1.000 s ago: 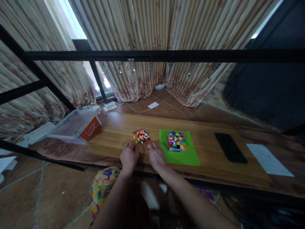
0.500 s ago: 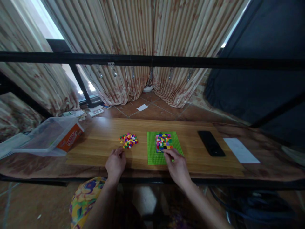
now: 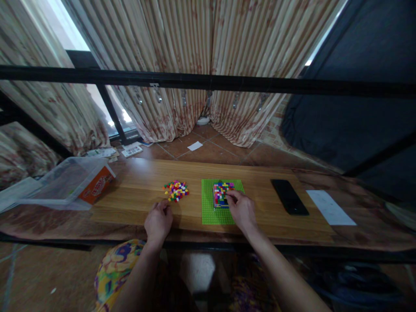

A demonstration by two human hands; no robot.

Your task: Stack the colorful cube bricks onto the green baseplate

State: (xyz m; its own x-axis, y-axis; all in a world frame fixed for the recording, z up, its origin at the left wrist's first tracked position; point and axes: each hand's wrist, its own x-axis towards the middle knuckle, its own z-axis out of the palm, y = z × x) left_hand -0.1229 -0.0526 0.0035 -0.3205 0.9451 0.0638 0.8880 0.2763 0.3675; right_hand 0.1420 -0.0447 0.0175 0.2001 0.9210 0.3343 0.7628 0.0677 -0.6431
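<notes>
A green studded baseplate (image 3: 208, 216) lies on the wooden board, carrying a block of many-coloured small bricks (image 3: 221, 197). Over the right side of that block is my right hand (image 3: 243, 212), its thumb and fingertips pinched together at the bricks. Whatever the pinch may hold is too small to make out. My left hand (image 3: 158, 220) rests on the board near its front edge, fingers curled closed. Just beyond it lies a loose pile of small coloured bricks (image 3: 176, 190). Its fingertips are partly hidden, so anything in them cannot be seen.
A clear plastic tub (image 3: 55, 182) with an orange label lies tipped at the left. To the right of the baseplate are a black phone (image 3: 289, 197) and a white sheet (image 3: 329, 208). A black bar (image 3: 195, 81) crosses in front of the curtains.
My right hand has moved a little forward over the brick block, from its front edge to its right side. The left hand stays in place beside the pile.
</notes>
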